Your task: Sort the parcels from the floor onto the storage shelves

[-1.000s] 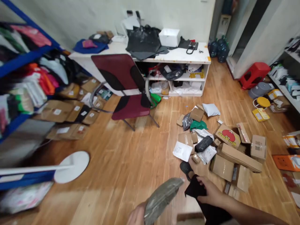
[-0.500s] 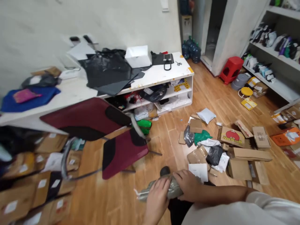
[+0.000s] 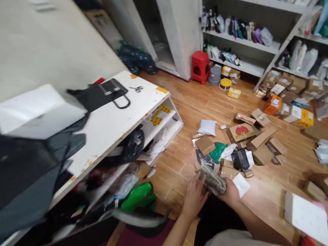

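Observation:
A grey-green plastic-wrapped parcel is held between both hands, low in the middle of the view. My left hand is closed on its near left side, with the fingers against the wrapping. At its right end, my right hand grips it, partly hidden behind the parcel. Just beyond it on the wooden floor lies a pile of parcels: a green plastic bag, a black package, a pale grey mailer and a cardboard box with a red print.
To the left stands a white table with scissors and black bags on it. A chair is at the lower left. A red stool and stocked shelves are at the back. A white foam box lies at right.
The view has swung to the right, bringing more shelves and floor parcels into sight. Both hands still hold the grey-green parcel, which is now tilted differently, with its right end lower.

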Motion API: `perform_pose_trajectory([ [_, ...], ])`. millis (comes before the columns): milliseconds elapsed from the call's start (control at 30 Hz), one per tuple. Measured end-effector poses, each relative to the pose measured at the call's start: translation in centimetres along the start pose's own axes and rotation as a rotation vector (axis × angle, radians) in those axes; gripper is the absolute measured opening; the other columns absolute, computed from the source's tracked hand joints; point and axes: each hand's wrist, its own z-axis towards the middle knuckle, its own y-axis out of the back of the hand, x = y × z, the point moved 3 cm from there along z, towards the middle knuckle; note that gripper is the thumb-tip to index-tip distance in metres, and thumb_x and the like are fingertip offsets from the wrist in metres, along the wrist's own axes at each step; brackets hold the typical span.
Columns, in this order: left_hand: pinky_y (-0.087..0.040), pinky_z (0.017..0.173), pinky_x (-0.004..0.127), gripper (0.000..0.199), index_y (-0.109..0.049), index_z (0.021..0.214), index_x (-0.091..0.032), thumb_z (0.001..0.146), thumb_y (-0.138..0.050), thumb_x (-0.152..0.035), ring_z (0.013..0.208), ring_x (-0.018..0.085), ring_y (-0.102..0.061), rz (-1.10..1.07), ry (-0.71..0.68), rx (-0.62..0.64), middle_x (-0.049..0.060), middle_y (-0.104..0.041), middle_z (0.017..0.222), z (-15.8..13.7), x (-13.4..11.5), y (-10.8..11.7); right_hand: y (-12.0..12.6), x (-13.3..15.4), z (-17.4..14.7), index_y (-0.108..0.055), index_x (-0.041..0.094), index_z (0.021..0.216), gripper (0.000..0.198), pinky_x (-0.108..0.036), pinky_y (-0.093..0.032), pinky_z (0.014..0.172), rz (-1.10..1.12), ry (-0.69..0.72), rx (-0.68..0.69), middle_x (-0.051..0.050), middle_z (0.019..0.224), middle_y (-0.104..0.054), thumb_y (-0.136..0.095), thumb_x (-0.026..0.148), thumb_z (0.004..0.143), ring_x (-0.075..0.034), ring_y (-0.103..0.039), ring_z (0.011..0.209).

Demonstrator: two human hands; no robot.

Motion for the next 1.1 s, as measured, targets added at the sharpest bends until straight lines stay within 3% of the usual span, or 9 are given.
perform_pose_trajectory([
  [200,-0.042,0.119,0.058,0.061,-0.045,0.153,-0.013,0.092,-0.052,-0.02,0.144,0.036,-0.049,0.039,0.143,0.112,0.022,-0.051,0.153,10.2,11.2,0.3,2.5,-3.6,3.9,-0.061,0.017,0.126,0.065,-0.042,-0.051,0.102,-0.055,-0.267,-0.232,-0.016,0.118,-0.073,-0.073,0.018,0.062,-0.036,-0.068,0.117],
  [333,-0.037,0.123,0.053,0.063,-0.041,0.155,-0.008,0.094,-0.052,-0.02,0.148,0.036,-0.045,0.209,0.159,0.373,0.026,-0.046,0.157,20.2,14.3,-0.6,2.8,-4.9,5.5,-0.062,0.017,0.123,0.061,-0.044,-0.052,0.098,-0.069,-0.463,-0.316,-0.017,0.113,-0.073,-0.072,0.023,0.063,-0.039,-0.069,0.115],
  [433,-0.036,0.123,0.048,0.064,-0.042,0.155,-0.007,0.094,-0.055,-0.022,0.148,0.037,-0.044,0.293,0.127,0.528,0.026,-0.046,0.157,28.4,15.8,-3.4,1.0,-5.8,6.6,-0.061,0.021,0.121,0.059,-0.047,-0.054,0.092,0.022,-0.627,-0.403,-0.018,0.112,-0.073,-0.07,0.035,0.065,-0.041,-0.071,0.11],
  [533,-0.038,0.12,0.045,0.069,-0.044,0.155,-0.012,0.089,-0.061,-0.019,0.147,0.035,-0.046,0.315,0.059,0.612,0.022,-0.049,0.157,36.7,18.6,-8.8,-3.5,-7.3,7.5,-0.056,0.02,0.123,0.067,-0.052,-0.055,0.085,0.154,-0.827,-0.516,-0.022,0.109,-0.073,-0.068,0.047,0.063,-0.045,-0.071,0.104],
  [633,-0.04,0.118,0.047,0.075,-0.044,0.156,-0.013,0.084,-0.067,-0.019,0.145,0.038,-0.047,0.351,0.005,0.7,0.025,-0.045,0.16,44.5,22.6,-16.4,-9.6,-8.8,8.7,-0.053,0.022,0.126,0.072,-0.053,-0.055,0.084,0.275,-0.987,-0.599,-0.019,0.109,-0.075,-0.067,0.051,0.061,-0.046,-0.071,0.103],
  [767,-0.042,0.114,0.054,0.08,-0.034,0.16,-0.005,0.09,-0.064,-0.029,0.145,0.046,-0.043,0.4,-0.026,0.778,0.034,-0.033,0.163,52.7,27.5,-27.2,-15.2,-11.1,12.7,-0.059,0.024,0.126,0.069,-0.047,-0.055,0.085,0.349,-1.087,-0.487,-0.012,0.105,-0.077,-0.072,0.042,0.061,-0.041,-0.073,0.103],
  [900,-0.036,0.117,0.064,0.082,-0.034,0.163,-0.014,0.091,-0.069,-0.035,0.151,0.047,-0.03,0.435,-0.169,0.792,0.028,-0.022,0.17,56.2,30.2,-35.9,-15.8,-15.6,20.4,-0.07,0.02,0.118,0.062,-0.042,-0.052,0.096,0.176,-0.987,-0.215,-0.014,0.117,-0.076,-0.082,0.024,0.057,-0.036,-0.071,0.111],
  [1000,-0.024,0.116,0.078,0.065,-0.045,0.158,-0.019,0.098,-0.062,-0.036,0.156,0.048,-0.02,0.444,-0.308,0.811,0.024,-0.021,0.172,56.3,31.0,-39.9,-15.1,-20.4,27.4,-0.075,0.015,0.109,0.057,-0.048,-0.045,0.107,0.132,-0.967,-0.076,-0.016,0.112,-0.078,-0.089,0.014,0.054,-0.035,-0.071,0.109],
  [1100,-0.022,0.116,0.079,0.05,-0.054,0.15,-0.012,0.106,-0.045,-0.034,0.155,0.046,-0.021,0.374,-0.413,0.785,0.022,-0.033,0.168,55.6,31.4,-41.8,-14.5,-25.5,35.2,-0.069,0.008,0.126,0.046,-0.036,-0.045,0.105,0.201,-0.92,-0.167,-0.013,0.128,-0.072,-0.071,0.038,0.091,-0.028,-0.067,0.122],
])
